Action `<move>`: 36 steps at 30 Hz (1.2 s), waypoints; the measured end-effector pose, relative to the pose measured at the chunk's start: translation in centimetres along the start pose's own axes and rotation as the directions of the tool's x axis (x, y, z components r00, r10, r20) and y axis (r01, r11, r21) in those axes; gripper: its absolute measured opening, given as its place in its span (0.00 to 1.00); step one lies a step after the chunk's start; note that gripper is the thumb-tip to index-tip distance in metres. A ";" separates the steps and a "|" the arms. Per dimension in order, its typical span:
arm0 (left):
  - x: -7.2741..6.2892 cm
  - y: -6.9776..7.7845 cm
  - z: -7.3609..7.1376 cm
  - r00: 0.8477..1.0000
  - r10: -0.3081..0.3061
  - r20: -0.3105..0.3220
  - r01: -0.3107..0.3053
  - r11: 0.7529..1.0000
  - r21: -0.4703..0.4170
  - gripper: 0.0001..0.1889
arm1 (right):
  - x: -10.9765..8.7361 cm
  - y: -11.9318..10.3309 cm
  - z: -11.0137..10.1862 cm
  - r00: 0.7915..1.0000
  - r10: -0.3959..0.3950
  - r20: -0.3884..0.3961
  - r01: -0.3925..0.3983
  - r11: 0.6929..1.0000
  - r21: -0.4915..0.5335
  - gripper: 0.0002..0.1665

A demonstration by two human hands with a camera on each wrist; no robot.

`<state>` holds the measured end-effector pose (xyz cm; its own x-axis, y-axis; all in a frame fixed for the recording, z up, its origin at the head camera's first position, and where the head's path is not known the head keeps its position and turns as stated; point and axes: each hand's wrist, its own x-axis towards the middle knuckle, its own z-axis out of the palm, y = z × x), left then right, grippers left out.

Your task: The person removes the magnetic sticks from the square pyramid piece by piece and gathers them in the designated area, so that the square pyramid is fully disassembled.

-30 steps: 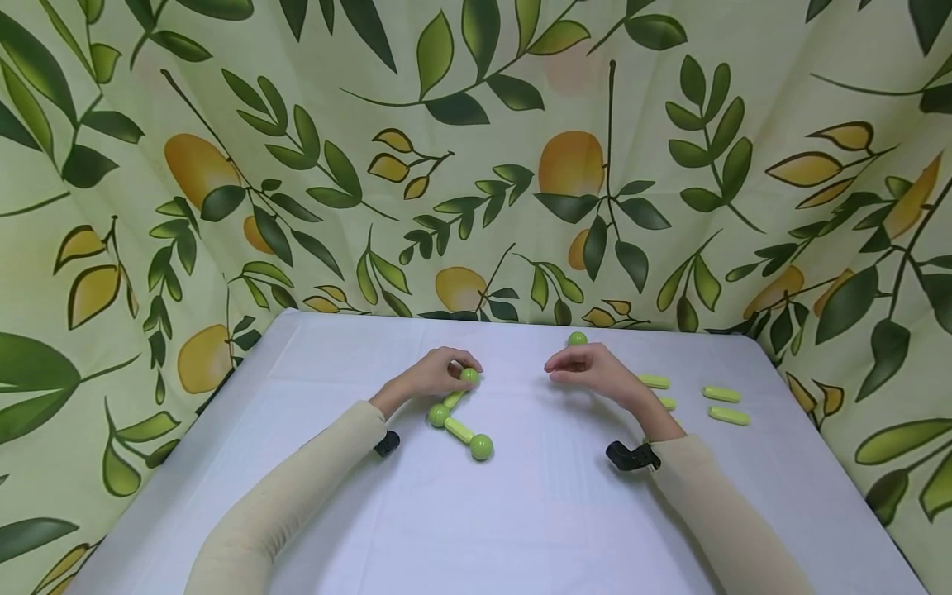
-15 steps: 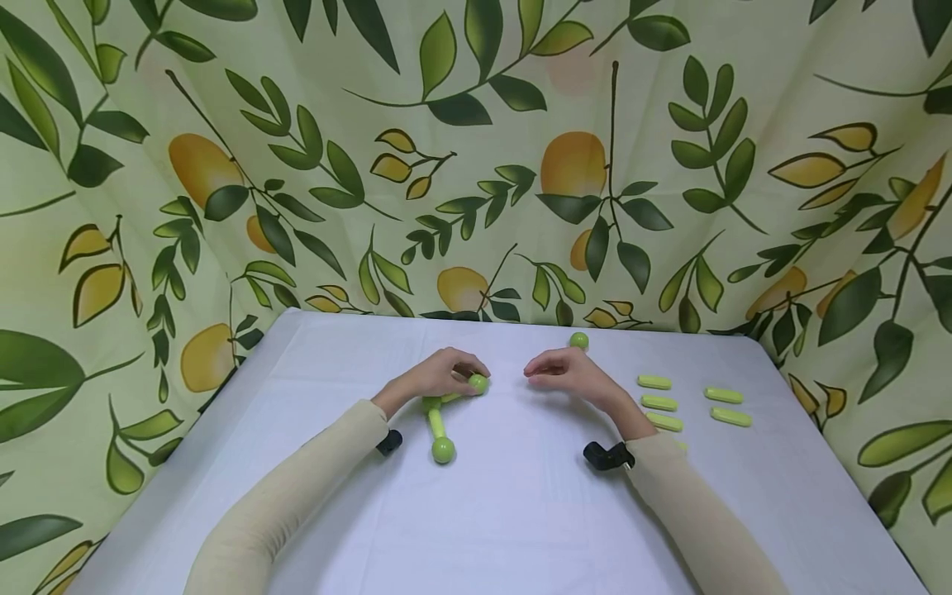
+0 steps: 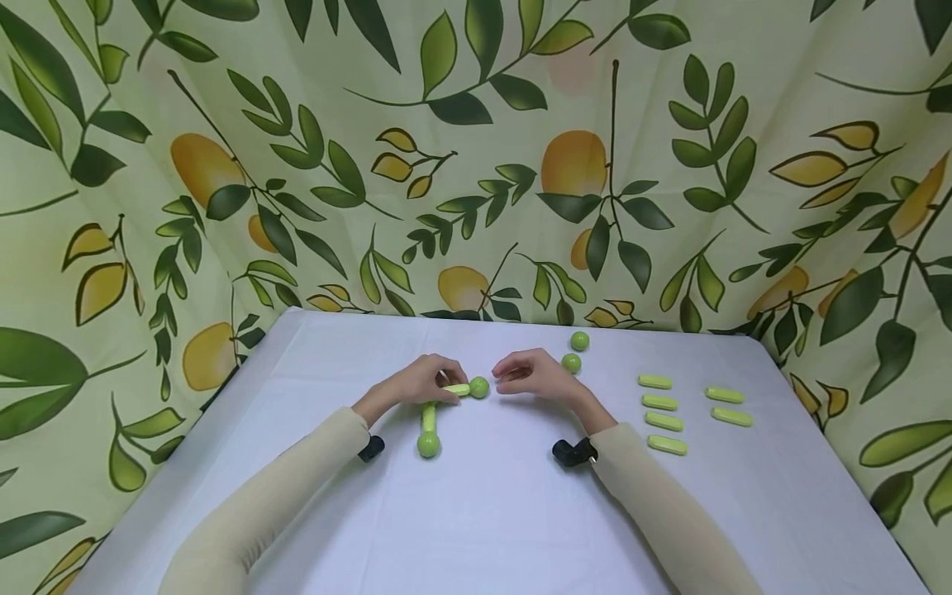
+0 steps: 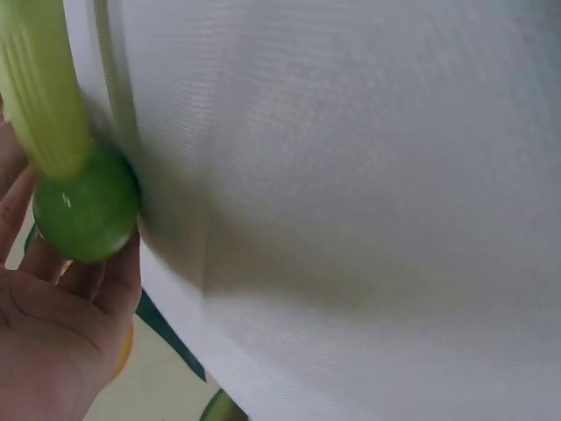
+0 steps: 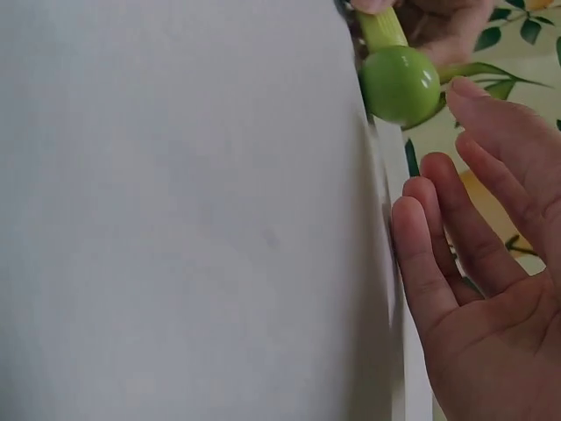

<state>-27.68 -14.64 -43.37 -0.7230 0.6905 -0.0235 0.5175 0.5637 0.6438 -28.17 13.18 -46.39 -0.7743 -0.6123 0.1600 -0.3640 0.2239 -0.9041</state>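
Ball just beside right hand — contact unclear.

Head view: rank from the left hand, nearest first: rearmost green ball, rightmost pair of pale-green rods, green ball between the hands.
1. Green ball: beside left hand.
2. Rearmost green ball: beyond right hand.
3. Pale-green rods: far right.

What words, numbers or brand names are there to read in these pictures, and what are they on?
None: I can't read any words, numbers, labels or signs.
The green balls and green sticks show no writing.
The patterned cloth has printed leaves and fruit, not letters.
The black wrist pieces are too small to tell.
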 end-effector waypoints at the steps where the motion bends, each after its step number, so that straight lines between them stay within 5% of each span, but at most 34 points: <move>1: 0.0 -0.1 0.0 1.000 0.010 -0.006 -0.010 1.000 0.002 0.10 | 0.3 0.0 0.3 1.000 -0.007 0.005 0.007 1.000 0.001 0.18; 18: -0.9 -1.2 -0.6 0.997 -0.046 -0.058 0.046 0.999 -0.007 0.07 | 3.0 -1.0 3.6 0.995 -0.064 0.079 0.069 0.996 -0.063 0.16; 28: -0.9 -1.2 -0.7 0.999 -0.035 -0.031 0.034 0.999 -0.020 0.07 | 2.7 -1.2 3.2 0.992 -0.026 0.125 0.038 0.995 -0.093 0.15; 36: -1.1 -1.4 -0.6 0.998 -0.034 -0.054 0.034 0.999 -0.012 0.08 | 1.5 -0.9 1.4 0.997 -0.012 0.070 0.020 0.993 -0.116 0.15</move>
<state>-27.90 -16.52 -43.79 -0.7638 0.6455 -0.0046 0.4873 0.5812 0.6517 -28.32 10.99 -45.90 -0.7319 -0.6663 0.1428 -0.4372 0.2984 -0.8484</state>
